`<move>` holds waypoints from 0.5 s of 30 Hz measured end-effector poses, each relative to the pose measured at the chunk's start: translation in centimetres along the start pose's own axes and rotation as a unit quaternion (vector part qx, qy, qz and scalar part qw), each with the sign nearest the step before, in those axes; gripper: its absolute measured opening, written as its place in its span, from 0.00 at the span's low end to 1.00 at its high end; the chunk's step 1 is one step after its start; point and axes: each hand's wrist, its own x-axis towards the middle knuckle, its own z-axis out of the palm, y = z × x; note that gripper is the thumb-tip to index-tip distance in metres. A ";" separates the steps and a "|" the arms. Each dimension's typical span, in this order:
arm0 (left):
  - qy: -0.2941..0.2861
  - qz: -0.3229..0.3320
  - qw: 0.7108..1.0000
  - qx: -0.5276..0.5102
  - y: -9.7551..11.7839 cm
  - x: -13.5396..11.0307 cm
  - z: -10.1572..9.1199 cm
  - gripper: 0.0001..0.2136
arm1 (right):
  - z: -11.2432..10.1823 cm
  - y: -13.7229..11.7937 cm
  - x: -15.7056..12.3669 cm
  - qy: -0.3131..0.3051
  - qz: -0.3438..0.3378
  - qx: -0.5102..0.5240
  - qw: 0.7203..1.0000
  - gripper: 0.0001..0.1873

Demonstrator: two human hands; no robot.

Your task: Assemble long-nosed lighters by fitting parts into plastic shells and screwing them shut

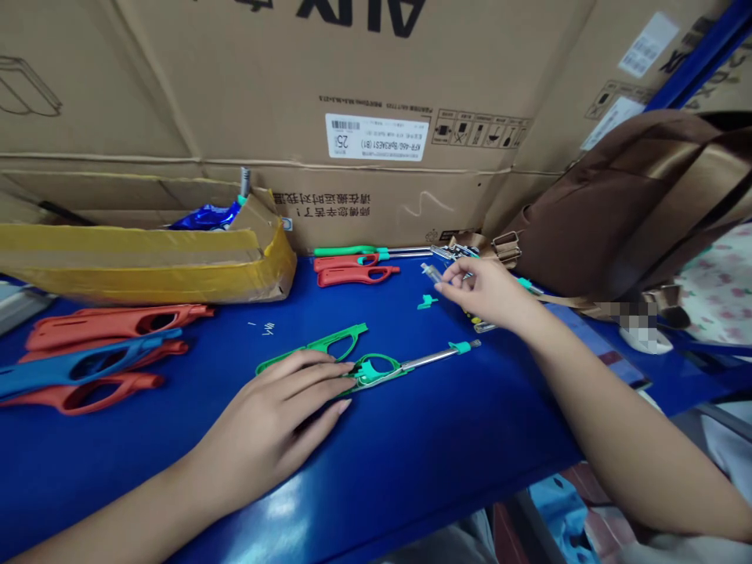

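Observation:
My left hand (276, 419) lies over the handle of an opened green lighter casing (383, 357), fingers together and pressing it to the table. A turquoise trigger (369, 373) sits in the casing, and a metal tube (432, 357) with a turquoise collar points right. Another green casing half (317, 345) lies just behind that hand. My right hand (485, 286) pinches a small clear plastic lighter tank (432, 272) above the table, its tip pointing left. Below it lies a loose turquoise trigger (427, 301). Part of the green casing is hidden under my left fingers.
Red casings (117, 325) and blue ones (94, 362) lie at the left, before a taped cardboard tray (146, 262). More red casings (358, 274) and metal parts (455, 251) lie at the back. A large carton (264, 86) stands behind; a brown bag (587, 196) is at the right.

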 end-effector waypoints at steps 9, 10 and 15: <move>0.112 -0.130 0.974 -0.150 1.8 0.5 0.1 0.14 | 5.5 -6.1 -7.2 -0.178 -0.148 0.348 0.908 0.09; 0.116 -0.130 0.970 -0.167 1.9 0.5 0.2 0.13 | 5.8 -6.3 -7.5 -0.185 -0.160 0.348 0.905 0.08; 0.121 -0.116 0.961 -0.222 2.0 0.3 0.3 0.13 | 6.4 -6.2 -7.9 -0.205 -0.246 0.343 0.883 0.05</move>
